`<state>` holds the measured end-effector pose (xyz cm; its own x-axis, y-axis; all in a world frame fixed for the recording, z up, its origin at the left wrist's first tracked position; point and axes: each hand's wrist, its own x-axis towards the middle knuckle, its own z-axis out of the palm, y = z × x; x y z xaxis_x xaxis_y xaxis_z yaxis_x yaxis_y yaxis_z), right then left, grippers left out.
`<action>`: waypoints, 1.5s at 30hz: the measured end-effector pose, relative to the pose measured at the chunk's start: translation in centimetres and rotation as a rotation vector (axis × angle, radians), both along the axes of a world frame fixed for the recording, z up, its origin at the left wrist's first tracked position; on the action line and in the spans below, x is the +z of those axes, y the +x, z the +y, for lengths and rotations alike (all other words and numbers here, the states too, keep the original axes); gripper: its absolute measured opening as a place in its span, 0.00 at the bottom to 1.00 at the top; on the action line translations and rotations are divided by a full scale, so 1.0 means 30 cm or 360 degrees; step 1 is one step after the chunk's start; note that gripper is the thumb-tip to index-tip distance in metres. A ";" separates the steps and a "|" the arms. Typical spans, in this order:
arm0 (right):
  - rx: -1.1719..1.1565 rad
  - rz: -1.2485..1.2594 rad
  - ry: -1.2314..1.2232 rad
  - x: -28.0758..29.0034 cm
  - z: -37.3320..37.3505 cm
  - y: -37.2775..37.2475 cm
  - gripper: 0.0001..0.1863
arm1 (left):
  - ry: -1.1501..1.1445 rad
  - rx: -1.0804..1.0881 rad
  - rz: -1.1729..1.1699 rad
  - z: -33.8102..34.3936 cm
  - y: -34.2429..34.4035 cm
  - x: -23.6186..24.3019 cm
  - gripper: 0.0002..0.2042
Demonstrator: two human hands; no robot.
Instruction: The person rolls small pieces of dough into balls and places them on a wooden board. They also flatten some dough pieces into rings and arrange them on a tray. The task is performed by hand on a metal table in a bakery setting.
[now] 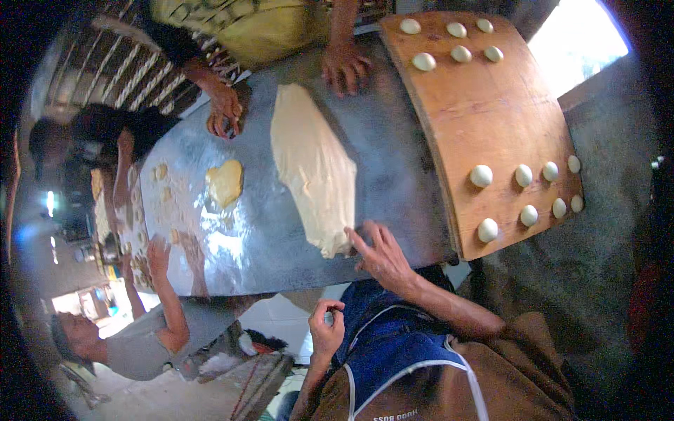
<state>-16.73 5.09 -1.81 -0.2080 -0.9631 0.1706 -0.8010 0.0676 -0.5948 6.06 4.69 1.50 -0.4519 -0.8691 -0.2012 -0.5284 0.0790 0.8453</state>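
Note:
A long, thin sheet of pale dough [309,168] lies on the grey metal worktop [386,154]. My right hand [379,249] has its fingers spread, one touching the sheet's near corner. My left hand [326,328] is curled below the worktop's front edge, near my blue apron; what it holds, if anything, I cannot make out. Across from me, a co-worker's hand [225,112] curls around something small, and their other hand [345,70] rests with fingers apart beside the sheet's far end. A yellowish, glossy lump [225,181] lies left of the sheet.
A curved-looking wooden board [505,112] on the right bears several white dough balls [481,175] in rows. At the left, more people [168,330] work with small pieces on the worktop. A metal railing [105,67] and a bright opening [576,38] are beyond.

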 end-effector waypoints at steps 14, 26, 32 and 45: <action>-0.0549 -0.0670 0.0358 0.257 0.087 0.341 0.21 | 0.2258 0.0060 0.1111 -0.289 -0.095 -0.155 0.15; -0.0599 -0.1858 0.1056 0.010 -0.013 0.270 0.17 | 0.2041 -0.0272 0.0429 -0.338 -0.017 -0.131 0.37; -0.0505 -0.0304 0.0676 0.205 0.139 0.299 0.16 | 0.2777 0.0302 0.1491 -0.290 -0.294 -0.178 0.13; 0.1284 -0.1699 0.0395 0.495 0.016 0.063 0.15 | 0.2111 0.0116 0.1279 -0.210 -0.172 -0.213 0.16</action>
<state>-14.83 5.58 13.04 0.5024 -0.8602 0.0881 0.1704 -0.0015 -0.9854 0.90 -1.60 -4.88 -0.7806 -0.2949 -0.5510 0.1132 -0.9338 0.3394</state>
